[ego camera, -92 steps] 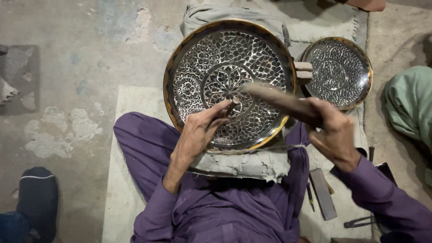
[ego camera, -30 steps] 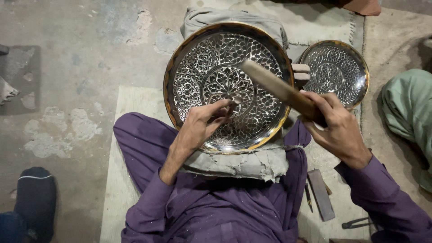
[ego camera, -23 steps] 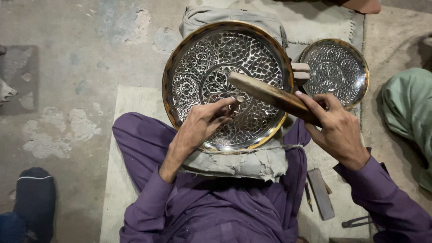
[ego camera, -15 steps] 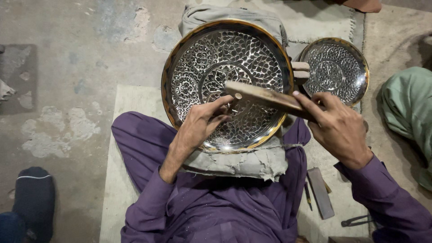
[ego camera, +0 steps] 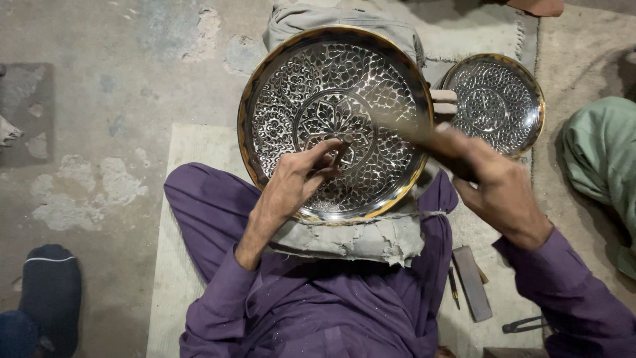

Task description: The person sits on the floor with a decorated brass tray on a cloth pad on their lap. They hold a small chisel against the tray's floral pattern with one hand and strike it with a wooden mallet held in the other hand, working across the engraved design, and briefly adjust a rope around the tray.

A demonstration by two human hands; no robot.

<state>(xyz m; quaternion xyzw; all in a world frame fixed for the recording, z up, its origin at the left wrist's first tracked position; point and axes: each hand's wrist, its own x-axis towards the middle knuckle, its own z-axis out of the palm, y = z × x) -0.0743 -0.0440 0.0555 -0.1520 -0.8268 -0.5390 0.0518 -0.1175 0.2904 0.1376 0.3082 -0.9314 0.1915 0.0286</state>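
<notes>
A large round engraved metal plate (ego camera: 291, 73) with a brass rim rests on a grey padded block over my lap. My left hand (ego camera: 298, 182) pinches a small chisel (ego camera: 342, 151) upright against the plate's floral centre. My right hand (ego camera: 493, 185) grips a wooden mallet (ego camera: 407, 136), blurred by motion, its head just right of the chisel top above the plate.
A smaller engraved plate (ego camera: 493, 99) lies to the right on a mat. A flat bar (ego camera: 472, 282) and a small tool (ego camera: 454, 288) lie by my right knee. Another person's green-clad leg (ego camera: 599, 159) is at far right, a dark shoe (ego camera: 50, 295) at lower left.
The mallet has swung down and up repeatedly against the chisel; it now sits lower and blurred. My left hand has stayed at the plate's centre.
</notes>
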